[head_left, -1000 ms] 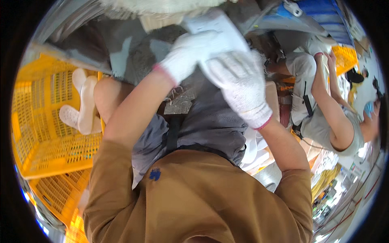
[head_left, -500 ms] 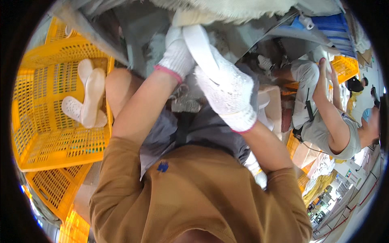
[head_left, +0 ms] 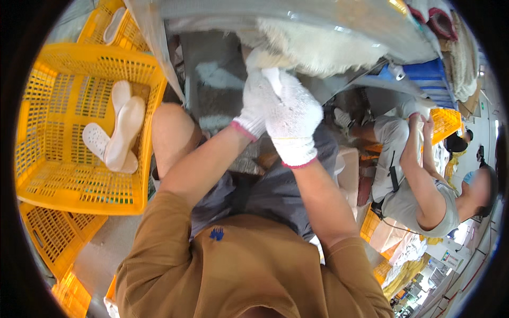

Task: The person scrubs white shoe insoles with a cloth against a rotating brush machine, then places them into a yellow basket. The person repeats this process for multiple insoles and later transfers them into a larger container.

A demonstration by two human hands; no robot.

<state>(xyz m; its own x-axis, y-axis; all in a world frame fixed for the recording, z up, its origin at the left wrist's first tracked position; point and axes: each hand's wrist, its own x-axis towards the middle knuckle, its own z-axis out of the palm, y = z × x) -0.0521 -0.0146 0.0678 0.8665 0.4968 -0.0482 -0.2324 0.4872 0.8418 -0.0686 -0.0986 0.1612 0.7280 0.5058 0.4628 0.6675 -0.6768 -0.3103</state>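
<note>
A white shoe sole [head_left: 273, 80] shows only in part between my gloved hands, up against the fluffy cream buffing wheel [head_left: 323, 50]. My right hand [head_left: 294, 114], in a white knit glove with a pink cuff, is closed around the sole and covers most of it. Close beside it, my left hand [head_left: 255, 100] in a matching glove is closed on the sole's far part; its fingertips are partly hidden by the right hand and the wheel. Several white soles [head_left: 126, 135] lie overlapping in the yellow crate [head_left: 40, 183] on my left, one dotted with small holes.
A grey machine hood [head_left: 212, 10] surrounds the wheel, above a dusty grey trough [head_left: 209, 53]. Another yellow crate [head_left: 58, 238] stands below the left one. To my right sits a co-worker [head_left: 419, 196], near a blue crate [head_left: 427, 82] and a yellow crate [head_left: 445, 124].
The sole, plainly visible across my hands before, is now mostly covered by them. My right hand has turned and come closer to my left. The whole view has shifted slightly.
</note>
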